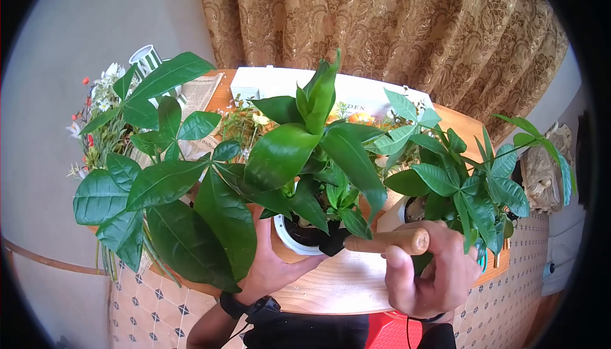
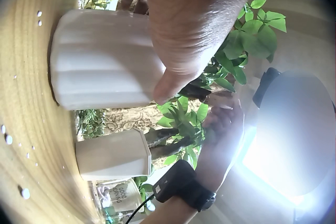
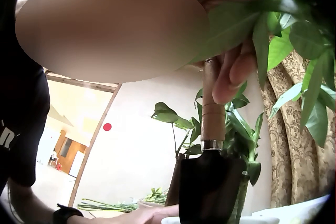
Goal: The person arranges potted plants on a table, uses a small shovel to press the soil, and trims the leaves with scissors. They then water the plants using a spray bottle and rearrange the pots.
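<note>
A white round pot [image 1: 294,244] holding dark soil and leafy stalks stands near the table's front edge. My left hand [image 1: 278,266] spreads round its near left side, thumb against the rim; the left wrist view shows that thumb on the white pot [image 2: 105,61]. My right hand [image 1: 439,272] grips the wooden handle [image 1: 388,242] of a small trowel. Its black blade [image 3: 210,187] points down at the pot's rim in the right wrist view. Leaves hide part of the blade and soil in the head view.
A second white pot [image 1: 391,218] with a leafy plant stands to the right. Large leaves [image 1: 184,241] spread over the left side. Cut flowers [image 1: 95,120], newspaper [image 1: 200,91] and a white box [image 1: 254,81] lie behind. White grains [image 2: 8,139] dot the wooden table [image 1: 337,285].
</note>
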